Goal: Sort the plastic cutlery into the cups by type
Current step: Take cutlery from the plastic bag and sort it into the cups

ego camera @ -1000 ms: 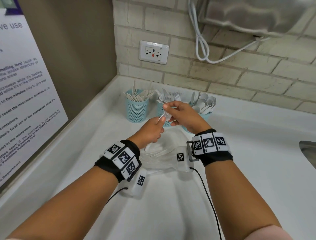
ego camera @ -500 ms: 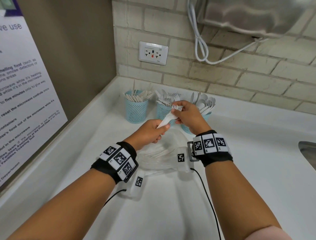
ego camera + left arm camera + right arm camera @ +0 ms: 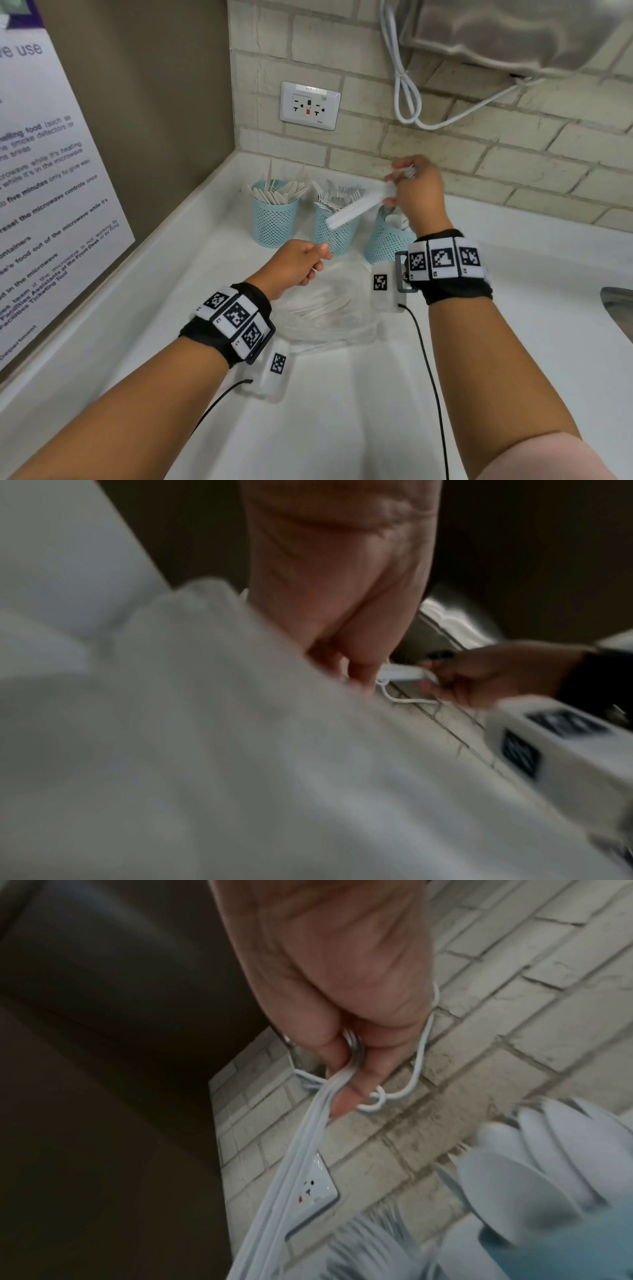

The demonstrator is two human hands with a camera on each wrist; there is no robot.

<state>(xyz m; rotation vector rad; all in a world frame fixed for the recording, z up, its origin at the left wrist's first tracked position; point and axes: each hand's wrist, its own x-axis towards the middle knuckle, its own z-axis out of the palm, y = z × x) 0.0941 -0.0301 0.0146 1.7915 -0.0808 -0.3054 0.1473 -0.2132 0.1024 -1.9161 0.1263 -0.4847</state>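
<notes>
Right hand point(image 3: 416, 195) pinches a bundle of forks point(image 3: 356, 207) by the heads, handles angled down over the middle cup point(image 3: 334, 231), ready to drop in. Left hand point(image 3: 294, 265), near that cup, loosely curled, holds nothing.

Light-blue mesh cups point(image 3: 275, 219), white cutlery point(image 3: 356, 207), white table point(image 3: 335, 411), black-and-white checked wristbands point(image 3: 236, 318), seemingly beige brick wall point(image 3: 513, 144).

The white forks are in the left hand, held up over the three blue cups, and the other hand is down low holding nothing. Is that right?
Not quite: it is the right hand that grips the bunch of white forks, as the head view shows. They are raised over the three blue cups, and the left hand is down low holding nothing.
</notes>
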